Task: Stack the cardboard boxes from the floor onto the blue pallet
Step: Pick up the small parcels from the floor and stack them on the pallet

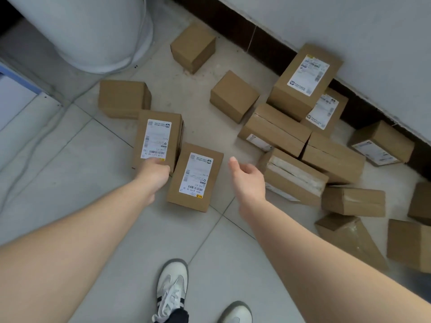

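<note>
– Pale grey floor tiles [58, 159] meet a white wall [349, 31] with a dark skirting strip [268, 47]. I'm looking down past both bare forearms at brown cardboard boxes strewn across the floor.

– What are your hands doing?

– My left hand [152, 172] is curled over the near end of a brown oblong cardboard box with a white shipping label [158, 136]. The fingers grip its edge, I think so that it can be tipped up and lifted. My right hand [248, 180] holds nothing. Its fingers are relaxed, just right of a second labelled brown cardboard box [196, 177], which lies touching the first. It looks placed to take that box's right side, or to steady the lift.

– And the pallet?

– Not clearly visible. A blue strip [16, 76] shows at the far left edge, but I can't tell whether that is the blue pallet. Every box in view is on the floor, so by my reckoning plenty of stacking is left.

– Anything in the way?

– A jumbled heap of brown boxes [291, 141] lies to the right along the wall, some leaning on each other. A few plain brown boxes [234, 96] sit apart, further off. A broad white round column [93, 31] stands at upper left. My white trainers [172, 287] are close below the two labelled boxes, so I'd watch my footing when turning.
</note>
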Tool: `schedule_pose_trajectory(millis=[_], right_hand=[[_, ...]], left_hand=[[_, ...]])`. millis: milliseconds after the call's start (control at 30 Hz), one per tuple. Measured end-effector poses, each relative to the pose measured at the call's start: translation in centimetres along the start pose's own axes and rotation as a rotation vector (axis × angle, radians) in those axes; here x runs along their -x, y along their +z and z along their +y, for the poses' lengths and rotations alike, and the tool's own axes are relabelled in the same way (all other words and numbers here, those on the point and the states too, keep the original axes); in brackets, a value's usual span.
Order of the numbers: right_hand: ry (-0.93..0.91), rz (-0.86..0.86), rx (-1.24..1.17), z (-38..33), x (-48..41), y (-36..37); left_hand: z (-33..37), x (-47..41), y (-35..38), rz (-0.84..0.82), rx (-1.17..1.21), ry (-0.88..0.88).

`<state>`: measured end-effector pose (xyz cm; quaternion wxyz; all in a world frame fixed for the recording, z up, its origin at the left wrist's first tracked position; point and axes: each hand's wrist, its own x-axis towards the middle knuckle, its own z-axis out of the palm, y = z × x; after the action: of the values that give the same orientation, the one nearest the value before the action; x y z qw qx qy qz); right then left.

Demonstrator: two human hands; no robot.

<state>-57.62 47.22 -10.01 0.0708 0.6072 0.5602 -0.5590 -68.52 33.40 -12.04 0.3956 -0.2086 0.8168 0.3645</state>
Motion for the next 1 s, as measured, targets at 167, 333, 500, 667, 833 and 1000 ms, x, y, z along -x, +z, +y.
schedule_pose_trajectory(millis=[167, 333, 500, 667, 833, 1000], right_hand=[[0.121, -0.060, 0.004, 4.0, -3.5, 3.6], [0.187, -0.120, 0.059, 7.9, -6.9, 6.2], [0.252, -0.239, 0.070, 10.3, -9.0, 8.0], [0.169, -0.170, 0.036, 10.2, -8.0, 6.2], [0.136, -0.097, -0.082, 8.0, -4.5, 1.7], [0.031, 0.033, -0.193, 3.2, -0.2, -4.5]], left_hand=[[-4.1, -4.4, 2.4, -0.011, -0.023, -0.012], [-7.0, -8.0, 4.6, -0.022, -0.059, -0.026], [-8.1, -9.5, 6.8, -0.122, -0.069, -0.035], [-8.3, -7.4, 6.8, -0.097, -0.080, 0.059], [-4.6, -2.2, 6.8, -0.007, 0.047, 0.138], [1.9, 4.6, 7.1, 0.014, 0.056, 0.257]])
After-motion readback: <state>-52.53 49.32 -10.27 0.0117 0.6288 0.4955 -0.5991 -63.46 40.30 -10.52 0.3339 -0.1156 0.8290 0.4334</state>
